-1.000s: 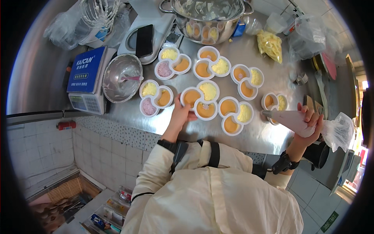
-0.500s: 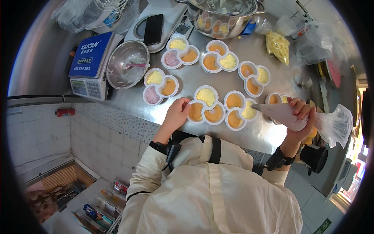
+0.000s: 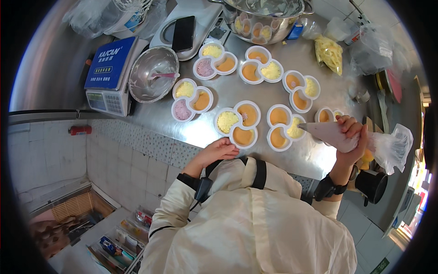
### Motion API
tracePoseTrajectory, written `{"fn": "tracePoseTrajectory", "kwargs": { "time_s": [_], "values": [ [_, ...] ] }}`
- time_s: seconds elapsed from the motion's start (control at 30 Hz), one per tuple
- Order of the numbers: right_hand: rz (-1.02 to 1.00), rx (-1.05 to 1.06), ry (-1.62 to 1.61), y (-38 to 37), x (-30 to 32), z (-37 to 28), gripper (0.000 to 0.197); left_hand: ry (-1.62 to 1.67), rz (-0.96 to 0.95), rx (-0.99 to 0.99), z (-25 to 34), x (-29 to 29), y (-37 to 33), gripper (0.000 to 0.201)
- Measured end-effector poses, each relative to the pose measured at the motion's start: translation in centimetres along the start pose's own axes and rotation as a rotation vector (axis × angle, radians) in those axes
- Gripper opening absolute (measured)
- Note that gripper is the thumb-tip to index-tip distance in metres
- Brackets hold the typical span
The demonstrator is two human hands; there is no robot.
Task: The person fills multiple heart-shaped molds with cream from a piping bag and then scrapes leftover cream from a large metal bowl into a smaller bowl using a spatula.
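Note:
A filled piping bag (image 3: pixel 335 136) is gripped in my right hand (image 3: pixel 352 139); its tip points left, over the edge of a three-cup container (image 3: pixel 279 140) with two orange cups and one of yellow shreds. My left hand (image 3: pixel 220 152) has its fingers loosely stretched, fingertips at the lower rim of another three-cup container (image 3: pixel 243 138). This one holds yellow shreds at left and orange filling in the other two cups; pale purple dabs show in the upper orange cup. My right hand and the bag partly hide one more container (image 3: pixel 324 114).
Further three-cup containers (image 3: pixel 182 109) stand across the steel table, two with a purple cup. Behind are a blue-topped scale (image 3: pixel 107 64), a steel bowl (image 3: pixel 150 91) with a pink-handled spatula, a phone (image 3: pixel 183 34), a large pot (image 3: pixel 269 29) and a bag of yellow shreds (image 3: pixel 328 54).
The container by my left hand has turned counterclockwise, its yellow cup moving from the top to the left. My left hand has shifted down and right. The piping bag stays nearly in place.

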State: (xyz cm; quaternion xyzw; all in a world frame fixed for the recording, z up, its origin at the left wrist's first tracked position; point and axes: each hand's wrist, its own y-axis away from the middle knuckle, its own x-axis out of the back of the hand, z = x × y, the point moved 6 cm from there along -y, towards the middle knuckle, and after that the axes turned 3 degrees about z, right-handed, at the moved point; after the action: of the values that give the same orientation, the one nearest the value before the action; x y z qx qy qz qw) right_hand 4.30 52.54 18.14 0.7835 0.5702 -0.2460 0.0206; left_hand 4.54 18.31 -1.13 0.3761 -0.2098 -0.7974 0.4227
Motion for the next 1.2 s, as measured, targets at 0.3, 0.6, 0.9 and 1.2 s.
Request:
{"fn": "tracePoseTrajectory", "kwargs": {
  "time_s": [0.3, 0.6, 0.9, 1.2],
  "values": [
    [-0.079, 0.047, 0.038, -1.3, -3.9, 1.8, 0.053, -0.140, 0.432, -0.361, 4.0, 6.2, 0.3, 0.024],
    [-0.102, 0.078, 0.089, -1.0, -4.0, 1.9, 0.055, 0.071, 0.384, -0.327, 4.7, 4.3, -1.7, 0.020],
    [-0.020, 0.046, 0.075, 0.2, -3.0, 2.7, 0.054, -0.079, 0.310, -0.297, 3.9, 3.0, -1.5, 0.011],
    [-0.102, 0.040, -0.030, -0.1, -8.9, 9.6, 0.054, -0.218, 0.309, -0.393, 3.7, 3.4, -1.2, 0.013]
  ]
}}
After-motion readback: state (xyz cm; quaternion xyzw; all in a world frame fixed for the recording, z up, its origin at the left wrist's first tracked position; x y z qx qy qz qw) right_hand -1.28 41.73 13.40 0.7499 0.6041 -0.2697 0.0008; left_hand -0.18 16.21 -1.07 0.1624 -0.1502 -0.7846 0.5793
